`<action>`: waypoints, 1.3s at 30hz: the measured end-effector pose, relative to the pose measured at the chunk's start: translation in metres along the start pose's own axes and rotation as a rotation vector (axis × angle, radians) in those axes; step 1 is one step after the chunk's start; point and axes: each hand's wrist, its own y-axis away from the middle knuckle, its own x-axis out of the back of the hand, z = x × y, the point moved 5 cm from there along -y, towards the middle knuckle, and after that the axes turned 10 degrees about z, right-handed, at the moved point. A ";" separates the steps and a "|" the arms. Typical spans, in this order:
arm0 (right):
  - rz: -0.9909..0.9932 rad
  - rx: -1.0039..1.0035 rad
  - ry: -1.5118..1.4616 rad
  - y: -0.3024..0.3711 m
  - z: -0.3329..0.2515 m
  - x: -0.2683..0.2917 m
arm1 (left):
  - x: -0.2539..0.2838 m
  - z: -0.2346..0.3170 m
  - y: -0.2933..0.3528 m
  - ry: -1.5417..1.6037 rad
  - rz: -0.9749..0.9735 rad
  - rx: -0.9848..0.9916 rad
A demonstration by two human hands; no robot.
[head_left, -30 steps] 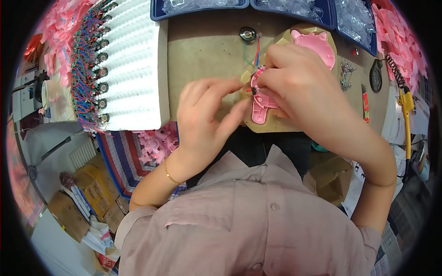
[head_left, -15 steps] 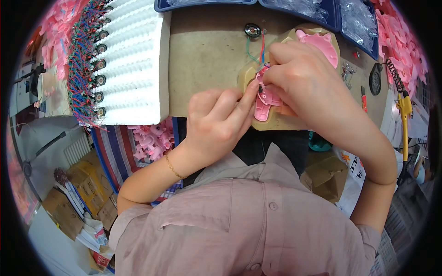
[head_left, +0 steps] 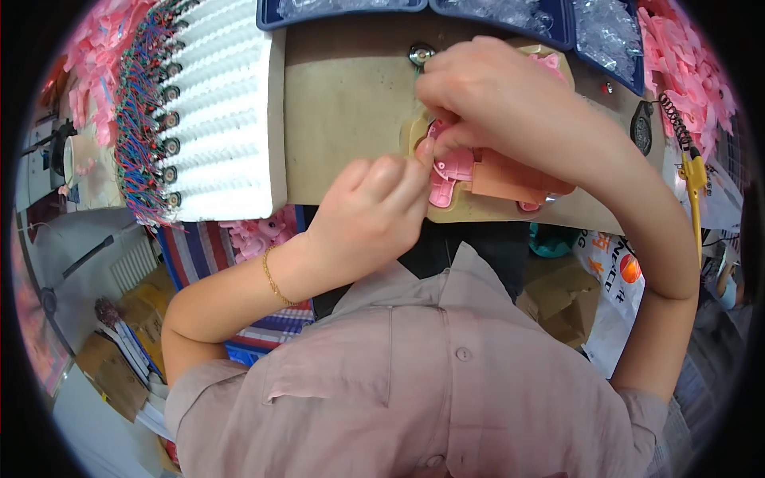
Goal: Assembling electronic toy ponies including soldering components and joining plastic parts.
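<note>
A pink plastic toy shell [head_left: 455, 166] lies hollow side up in a tan holder [head_left: 446, 213] at the table's near edge. My left hand [head_left: 373, 209], closed, has its fingertips against the shell's upper left edge. Over the shell's upper part bends my right hand [head_left: 478, 89], its thumb and fingers pinched close to the left fingertips. Whatever sits between the fingertips is hidden. A small round speaker [head_left: 421, 54] lies just beyond my right hand, a bit of green wire showing below it. An orange-brown block [head_left: 514, 180] covers the holder right of the shell.
A white foam tray [head_left: 231, 119] stands at left, with several wired speakers [head_left: 170, 119] along its edge. Blue bins [head_left: 570, 36] of clear plastic parts line the back. Pink parts [head_left: 689, 64] are heaped at far right, near a yellow tool [head_left: 692, 183] on a coiled cord.
My right hand has moved up and left, now hiding most of the speaker's wires. My left hand has shifted slightly left. The orange-brown block shows more fully; the whole view has shifted a little.
</note>
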 end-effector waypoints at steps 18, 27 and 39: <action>0.260 -0.642 -0.574 0.114 0.025 0.032 | -0.024 -0.053 -0.061 0.378 -0.009 0.559; 0.447 -0.542 -0.488 0.134 0.013 0.034 | -0.043 -0.046 -0.052 1.245 0.038 0.995; 1.061 -0.407 -0.599 0.055 0.046 0.029 | -0.027 -0.034 -0.084 0.866 -0.112 0.848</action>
